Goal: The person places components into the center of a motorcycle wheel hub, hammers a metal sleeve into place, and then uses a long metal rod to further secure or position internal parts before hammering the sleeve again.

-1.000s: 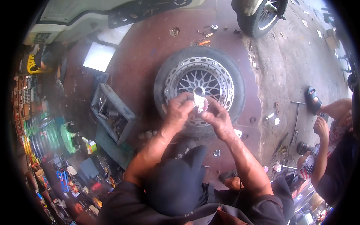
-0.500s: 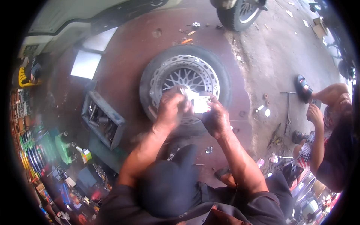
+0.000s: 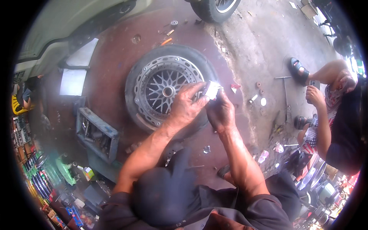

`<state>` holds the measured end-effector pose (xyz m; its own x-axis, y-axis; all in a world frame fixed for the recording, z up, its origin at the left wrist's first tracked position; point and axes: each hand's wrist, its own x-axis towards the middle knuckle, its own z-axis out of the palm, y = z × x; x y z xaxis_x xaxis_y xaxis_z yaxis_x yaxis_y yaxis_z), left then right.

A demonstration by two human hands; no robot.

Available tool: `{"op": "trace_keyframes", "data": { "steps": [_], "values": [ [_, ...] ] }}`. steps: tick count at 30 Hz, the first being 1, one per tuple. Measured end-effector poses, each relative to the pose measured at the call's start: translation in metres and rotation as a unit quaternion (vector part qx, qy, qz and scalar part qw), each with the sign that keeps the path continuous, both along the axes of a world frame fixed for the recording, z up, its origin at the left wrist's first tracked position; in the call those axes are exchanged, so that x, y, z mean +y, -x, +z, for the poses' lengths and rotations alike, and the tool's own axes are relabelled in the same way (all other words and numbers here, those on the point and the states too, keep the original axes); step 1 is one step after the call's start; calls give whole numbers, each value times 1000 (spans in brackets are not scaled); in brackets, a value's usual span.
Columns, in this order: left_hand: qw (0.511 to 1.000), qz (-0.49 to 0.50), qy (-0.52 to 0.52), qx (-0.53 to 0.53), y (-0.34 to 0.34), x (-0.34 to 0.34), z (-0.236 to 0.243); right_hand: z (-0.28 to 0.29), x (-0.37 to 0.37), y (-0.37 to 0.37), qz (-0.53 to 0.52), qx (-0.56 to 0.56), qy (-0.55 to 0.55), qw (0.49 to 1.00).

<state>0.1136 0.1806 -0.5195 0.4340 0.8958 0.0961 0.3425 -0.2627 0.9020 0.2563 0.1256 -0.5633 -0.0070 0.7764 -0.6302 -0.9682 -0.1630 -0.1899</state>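
I grip a small white packet (image 3: 211, 90) between both hands over the right edge of a tyre (image 3: 135, 85) lying flat. My left hand (image 3: 184, 106) has its thumb and fingers closed at the packet's left side; my right hand (image 3: 223, 114) is closed on its right end, with some fingers hidden. The tyre's silver wheel (image 3: 157, 86) has a lattice centre and a hub with an open bore. A small red-and-white scrap (image 3: 235, 88) lies just right of my hands.
An open metal tray (image 3: 111, 132) of parts stands left of the wheel. A co-worker's hand (image 3: 315, 96) and sandalled foot (image 3: 299, 69) are at right, near a T-handle tool (image 3: 285, 99). Another tyre (image 3: 209, 9) is at top; tools and clutter (image 3: 38, 172) crowd the lower left.
The view has shifted, bringing the wheel leftward in the picture. My hands have moved toward the tyre's right side, uncovering the hub, and the packet in them has been turned.
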Motion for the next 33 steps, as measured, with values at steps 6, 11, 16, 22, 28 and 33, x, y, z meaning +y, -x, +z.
{"op": "trace_keyframes", "data": {
  "steps": [6, 11, 16, 22, 28, 33],
  "values": [
    [996, 62, -60, -30, 4, -9, 1, -12, -1, 5, 178, -451, -110, 868],
    [943, 104, 263, -174, 12, -3, 29, 26, 8, 12, 142, -386, -38, 911],
    [831, 72, 412, -367, 20, -3, 23, 8, 8, 1, 166, -351, -59, 920],
    [862, 137, 370, -319, 20, -5, 26, 13, 14, 18, 188, -478, -112, 851],
    [955, 172, 169, -173, 10, -8, 24, 19, 7, 27, 121, -556, -64, 820],
    [877, 284, 244, -302, 20, -5, 6, 15, 6, 8, 85, -490, -14, 867]
  ]
}}
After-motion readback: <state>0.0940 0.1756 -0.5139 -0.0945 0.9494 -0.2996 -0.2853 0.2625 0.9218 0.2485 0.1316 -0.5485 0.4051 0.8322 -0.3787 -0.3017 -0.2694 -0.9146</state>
